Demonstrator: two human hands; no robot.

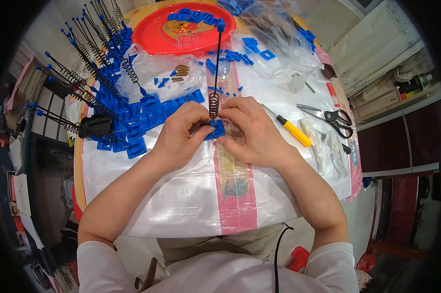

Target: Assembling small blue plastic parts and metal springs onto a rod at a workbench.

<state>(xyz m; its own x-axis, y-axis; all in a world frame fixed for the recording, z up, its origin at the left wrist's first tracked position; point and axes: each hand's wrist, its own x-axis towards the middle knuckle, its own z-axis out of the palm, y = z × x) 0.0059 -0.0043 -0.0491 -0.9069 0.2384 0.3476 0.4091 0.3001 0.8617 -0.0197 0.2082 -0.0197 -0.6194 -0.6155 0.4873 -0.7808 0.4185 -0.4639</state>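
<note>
We pinch a small blue plastic clip (pixel 214 129) under its black coiled-spring rod (pixel 214 73).
Left hand (pixel 179 134) and right hand (pixel 252 132) fingers close tight on it; slipping, we judge, could spring the rod free.

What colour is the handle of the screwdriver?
Yellow: the screwdriver handle, seen in the head view.

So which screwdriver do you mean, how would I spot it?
Start at the white woven sheet covering the table, then look just beyond the right hand. The yellow-handled screwdriver lies there at a slant, left of the black-handled scissors; it is the only yellow thing there.
</note>
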